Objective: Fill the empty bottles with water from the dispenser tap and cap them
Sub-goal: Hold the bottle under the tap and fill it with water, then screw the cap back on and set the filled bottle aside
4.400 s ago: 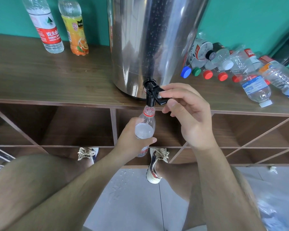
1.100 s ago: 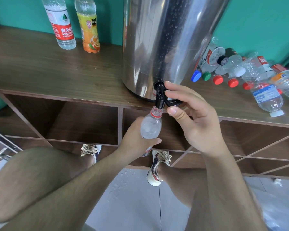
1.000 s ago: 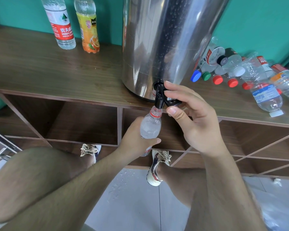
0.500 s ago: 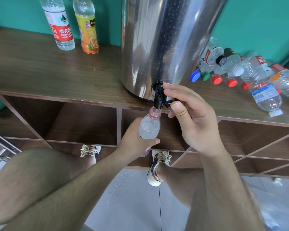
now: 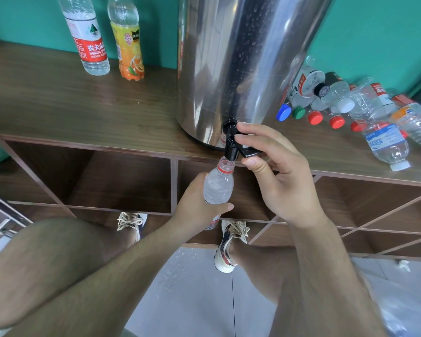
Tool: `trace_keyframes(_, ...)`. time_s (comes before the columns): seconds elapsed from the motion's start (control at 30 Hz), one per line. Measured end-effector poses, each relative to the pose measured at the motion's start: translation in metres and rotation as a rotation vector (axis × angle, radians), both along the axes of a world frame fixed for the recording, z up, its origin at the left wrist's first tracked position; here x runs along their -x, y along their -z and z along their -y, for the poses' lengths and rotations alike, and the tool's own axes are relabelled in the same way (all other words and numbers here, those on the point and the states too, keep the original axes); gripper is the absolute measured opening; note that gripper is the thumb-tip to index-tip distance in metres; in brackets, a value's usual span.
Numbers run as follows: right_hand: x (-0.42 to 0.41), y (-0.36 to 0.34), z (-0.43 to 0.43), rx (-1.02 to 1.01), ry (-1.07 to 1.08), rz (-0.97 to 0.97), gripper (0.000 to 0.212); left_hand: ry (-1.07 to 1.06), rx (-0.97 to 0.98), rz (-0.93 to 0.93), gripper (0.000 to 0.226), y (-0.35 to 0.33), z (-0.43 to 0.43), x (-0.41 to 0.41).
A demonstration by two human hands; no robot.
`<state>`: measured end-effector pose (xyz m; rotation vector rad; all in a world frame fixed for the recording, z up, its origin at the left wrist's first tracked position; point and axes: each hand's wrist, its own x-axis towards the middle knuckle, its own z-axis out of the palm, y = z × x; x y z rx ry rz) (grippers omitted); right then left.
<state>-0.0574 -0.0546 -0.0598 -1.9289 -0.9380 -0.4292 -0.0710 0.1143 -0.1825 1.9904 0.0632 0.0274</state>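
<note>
Stainless steel forms the tall dispenser [image 5: 241, 69], which is set at the near edge of the wooden counter [image 5: 58, 105] so that its black tap [image 5: 230, 147] overhangs the open front and a bottle can be brought underneath. The clear bottle [image 5: 218, 188] being filled is held upright directly below the spout, its red-ringed mouth just under the outlet, so that the stream is caught without spilling. It is gripped around the lower body by the left hand [image 5: 195, 205], fingers and thumb wrapped round it, which leaves the neck free and the water level in sight (the level seems to be near the shoulder, though this is judged through cloudy plastic). The tap's lever [image 5: 249, 153] is pinched by the right hand [image 5: 282, 176], forefinger laid on top and thumb pressed beneath, a hold from which the flow can be cut at once. Whether water is running at this instant cannot be told. A red-labelled bottle [image 5: 88, 45] and an orange-labelled bottle [image 5: 128, 49] are stood at the far left, well apart from the tap, presumably as finished work. A heap of empty bottles [image 5: 374, 122] is laid on the right, within reach. Droplets on the floor tiles [image 5: 180, 266] suggest that overfilling is the risk to be watched.
</note>
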Motion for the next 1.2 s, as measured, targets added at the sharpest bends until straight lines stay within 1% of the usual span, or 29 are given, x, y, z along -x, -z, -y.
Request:
trace_keyframes(0.3,-0.003,-0.007,-0.008,-0.053,0.037,0.023,0.020,0.010,0.025,0.010,0.064,-0.002,0.000,0.002)
trace_keyframes(0.37,-0.002,-0.013,-0.012,-0.077,0.062,-0.047,0.017,0.013,0.038,0.017,0.063,-0.001,0.000,0.002)
trace_keyframes(0.43,-0.004,-0.021,-0.017,-0.122,0.132,-0.170,0.015,0.013,0.063,0.021,0.062,0.000,0.000,0.002)
trace_keyframes(0.47,-0.007,-0.025,-0.018,-0.132,0.175,-0.201,0.017,0.012,0.071,0.020,0.062,0.001,0.000,0.002)
trace_keyframes(0.53,-0.011,-0.031,-0.020,-0.116,0.205,-0.217,0.022,0.012,0.069,0.018,0.061,0.001,0.000,0.003)
trace_keyframes(0.63,-0.008,-0.033,-0.015,-0.136,0.230,-0.169,0.021,0.017,0.058,0.019,0.060,0.002,0.001,0.002)
trace_keyframes(0.67,-0.006,-0.031,-0.011,-0.169,0.275,-0.162,0.022,0.015,0.051,0.021,0.061,0.001,0.001,0.002)
trace_keyframes(0.73,-0.009,-0.027,0.003,-0.202,0.452,-0.198,0.019,0.013,0.054,0.025,0.061,0.000,0.001,0.002)
trace_keyframes(0.77,-0.014,-0.025,0.011,-0.159,0.558,-0.243,0.016,0.014,0.069,0.026,0.061,-0.001,0.002,0.002)
trace_keyframes(0.8,-0.021,-0.022,0.020,-0.060,0.654,-0.307,0.014,0.016,0.088,0.023,0.059,-0.001,0.002,0.003)
trace_keyframes(0.83,-0.030,-0.018,0.028,0.074,0.718,-0.366,0.019,0.020,0.105,0.018,0.058,-0.001,0.002,0.004)
trace_keyframes(0.9,-0.045,-0.011,0.038,0.293,0.747,-0.455,0.043,0.031,0.129,0.008,0.056,-0.004,0.002,0.006)
trace_keyframes(0.97,-0.057,-0.008,0.036,0.390,0.732,-0.503,0.062,0.042,0.142,0.003,0.056,-0.006,0.002,0.006)
trace_keyframes(1.03,-0.067,-0.008,0.032,0.453,0.709,-0.519,0.070,0.047,0.144,0.003,0.057,-0.008,0.002,0.006)
trace_keyframes(1.1,-0.076,-0.006,0.029,0.489,0.708,-0.519,0.066,0.047,0.148,0.002,0.059,-0.010,0.001,0.006)
trace_keyframes(1.13,-0.081,-0.004,0.028,0.502,0.709,-0.513,0.060,0.048,0.145,0.004,0.060,-0.010,0.001,0.006)
trace_keyframes(1.2,-0.087,0.001,0.027,0.523,0.705,-0.493,0.042,0.049,0.132,0.011,0.060,-0.011,0.001,0.006)
